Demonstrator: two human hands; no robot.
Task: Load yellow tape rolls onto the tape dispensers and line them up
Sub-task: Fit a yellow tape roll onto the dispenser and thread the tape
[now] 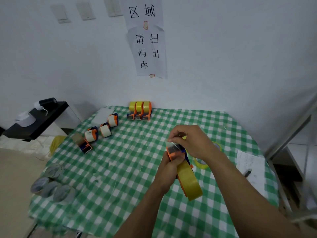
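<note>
My left hand (169, 166) grips an orange and blue tape dispenser (175, 152) loaded with a yellow tape roll (189, 182), held above the checked table. My right hand (190, 141) pinches the loose clear tape end (173, 143) at the dispenser's blade end. Three loaded dispensers with yellow rolls (140, 110) stand side by side at the table's far edge. Three dispensers with white cores (101, 129) lie in a diagonal row at the left. A loose yellow roll (201, 163) lies flat under my right wrist, partly hidden.
Several grey tape rolls (51, 182) lie at the table's left front corner. A sheet of paper with a pen (249, 166) sits at the right edge. A black side table (36, 121) stands to the left, a metal frame (288, 143) to the right.
</note>
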